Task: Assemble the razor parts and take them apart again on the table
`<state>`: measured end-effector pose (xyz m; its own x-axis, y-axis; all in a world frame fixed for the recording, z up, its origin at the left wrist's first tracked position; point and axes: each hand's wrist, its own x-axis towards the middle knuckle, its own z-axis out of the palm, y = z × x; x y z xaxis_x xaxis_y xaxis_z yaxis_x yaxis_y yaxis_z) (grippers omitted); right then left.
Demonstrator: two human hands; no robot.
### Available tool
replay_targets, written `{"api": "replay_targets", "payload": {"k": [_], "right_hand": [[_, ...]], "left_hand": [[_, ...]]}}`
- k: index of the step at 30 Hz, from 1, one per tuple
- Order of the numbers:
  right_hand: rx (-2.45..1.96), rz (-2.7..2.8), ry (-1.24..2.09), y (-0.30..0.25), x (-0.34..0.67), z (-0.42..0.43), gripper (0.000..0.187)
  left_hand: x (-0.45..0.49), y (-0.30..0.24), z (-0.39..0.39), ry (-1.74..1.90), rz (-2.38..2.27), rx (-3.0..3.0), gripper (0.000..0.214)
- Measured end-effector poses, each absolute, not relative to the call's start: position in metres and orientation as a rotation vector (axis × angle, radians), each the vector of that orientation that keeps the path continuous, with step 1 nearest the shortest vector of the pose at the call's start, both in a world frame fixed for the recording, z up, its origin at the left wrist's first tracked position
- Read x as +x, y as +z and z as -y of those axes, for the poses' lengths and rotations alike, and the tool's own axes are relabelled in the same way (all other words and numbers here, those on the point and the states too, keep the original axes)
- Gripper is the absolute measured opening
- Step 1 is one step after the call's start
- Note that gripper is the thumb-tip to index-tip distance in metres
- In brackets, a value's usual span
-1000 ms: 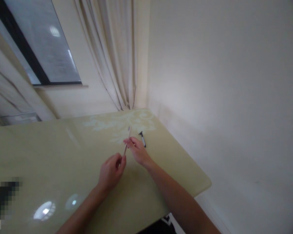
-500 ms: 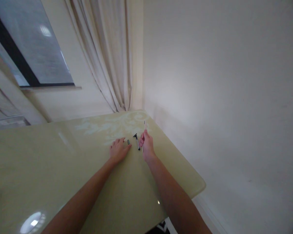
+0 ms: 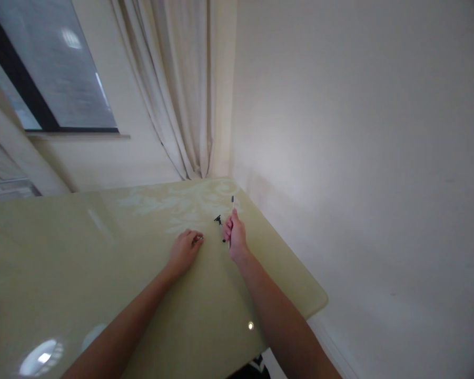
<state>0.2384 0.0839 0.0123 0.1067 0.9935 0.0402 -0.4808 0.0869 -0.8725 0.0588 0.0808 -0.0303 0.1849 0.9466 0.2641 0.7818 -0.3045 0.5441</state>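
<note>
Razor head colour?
Black: the razor head shows best in the head view, beside the right hand.

The table (image 3: pixel 82 263) has a glossy yellow-green top, with a pale scrolling pattern (image 3: pixel 181 205) toward the far end and a rounded corner (image 3: pixel 321 300) at the near right. Bright reflections (image 3: pixel 41 358) show at lower left. A razor (image 3: pixel 218 219) lies on it (part of its handle is hidden), head pointing away.

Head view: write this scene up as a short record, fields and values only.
Left hand: apparently holding a small object, mostly hidden
Right hand: grips a toothbrush, brush end pointing away from the person
Table: glossy, yellow-green
Razor: on the table, partly hidden by the right hand
Background: window, curtain, wall
</note>
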Motion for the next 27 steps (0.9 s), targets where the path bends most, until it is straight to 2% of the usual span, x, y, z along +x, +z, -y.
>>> {"api": "replay_targets", "payload": {"k": [8, 15, 20, 23, 25, 27], "right_hand": [[-0.931, 0.821, 1.284, 0.009, 0.233, -0.082, 0.063], [-0.916, 0.958, 1.314, 0.012, 0.223, -0.069, 0.064], [-0.920, 1.069, 1.379, 0.014, 0.215, -0.060, 0.065], [-0.952, 1.193, 1.412, 0.015, 0.209, -0.053, 0.067], [-0.937, 1.288, 1.423, 0.016, 0.206, -0.048, 0.067], [-0.902, 1.360, 1.430, 0.017, 0.204, -0.042, 0.060]], "left_hand": [[0.021, -0.035, -0.014, 0.933, -1.459, 2.211, 0.021], [0.022, -0.024, -0.002, 0.845, -1.440, 2.217, 0.012], [0.021, -0.012, -0.004, 0.888, -1.434, 1.947, 0.023], [0.018, 0.002, -0.003, 1.059, -1.367, 1.656, 0.037], [0.018, 0.011, -0.002, 1.172, -1.281, 1.508, 0.039], [0.018, 0.017, 0.000, 1.259, -1.218, 1.413, 0.038]]}}
